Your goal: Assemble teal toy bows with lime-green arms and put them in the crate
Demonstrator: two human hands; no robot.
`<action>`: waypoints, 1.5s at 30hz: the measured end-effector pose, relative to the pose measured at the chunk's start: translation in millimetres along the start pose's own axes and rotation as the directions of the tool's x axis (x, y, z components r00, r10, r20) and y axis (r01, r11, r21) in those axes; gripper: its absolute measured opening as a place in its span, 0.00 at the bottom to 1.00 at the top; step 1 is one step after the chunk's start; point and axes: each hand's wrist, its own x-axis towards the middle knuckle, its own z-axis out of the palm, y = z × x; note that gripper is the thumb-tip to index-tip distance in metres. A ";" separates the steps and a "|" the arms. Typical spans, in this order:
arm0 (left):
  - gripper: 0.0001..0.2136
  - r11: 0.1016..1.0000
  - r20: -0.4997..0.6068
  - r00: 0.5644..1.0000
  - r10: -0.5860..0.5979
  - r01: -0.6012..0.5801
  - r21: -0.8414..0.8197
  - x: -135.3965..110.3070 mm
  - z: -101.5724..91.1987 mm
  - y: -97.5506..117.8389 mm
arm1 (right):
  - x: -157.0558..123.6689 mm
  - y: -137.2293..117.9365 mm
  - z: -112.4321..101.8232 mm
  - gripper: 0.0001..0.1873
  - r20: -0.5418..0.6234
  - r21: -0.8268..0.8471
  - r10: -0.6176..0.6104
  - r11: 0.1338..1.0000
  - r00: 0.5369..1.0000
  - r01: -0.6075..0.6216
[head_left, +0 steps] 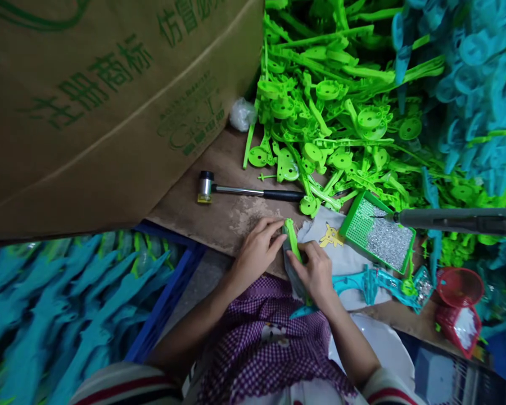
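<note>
My left hand (259, 244) is closed, its fingertips pressed against the upper end of a bright green plastic part (290, 235). Lower down, the thumb and fingers of my right hand (315, 271) grip the same part from the right. Along its left side runs a dull blue-grey strip, too dark to make out well. A blue pointed tip (303, 311) sticks out below my right hand; whether it joins the green part is hidden. A blue plastic piece (354, 281) lies on the cloth right of my right wrist.
Beyond my hands lies a mallet (240, 190). A green tray (354, 216) of small metal pieces stands under a screwdriver (455, 219) reaching in from the right. Red baskets (459, 284) stand farther right. Green parts (329, 112) pile up behind; a printed carton (109, 112) and blue crate (152, 315) are left.
</note>
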 end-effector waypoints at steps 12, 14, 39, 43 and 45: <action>0.18 0.993 -0.059 0.998 0.005 0.002 0.119 0.7 13.5 -0.4 | 7.1 -12.8 -15.0 0.25 0.221 -0.170 0.139 0.980 0.965 -0.102; 0.19 0.991 -0.080 0.996 0.029 -0.018 0.131 2.0 16.1 -4.3 | 9.9 -8.8 -18.0 0.26 0.230 -0.135 0.115 0.987 0.966 -0.085; 0.25 0.765 0.636 0.705 0.314 -0.584 0.270 -23.0 48.8 43.5 | -98.3 78.4 -22.3 0.26 0.016 0.150 -0.172 0.974 0.985 0.167; 0.19 0.828 0.647 0.717 0.258 -0.509 0.234 -17.7 47.5 45.4 | -99.0 80.7 -20.2 0.26 0.011 0.152 -0.184 0.972 0.983 0.180; 0.23 0.836 0.643 0.717 0.269 -0.505 0.213 -14.2 39.4 44.7 | -100.7 79.7 -20.3 0.27 0.000 0.158 -0.188 0.970 0.982 0.185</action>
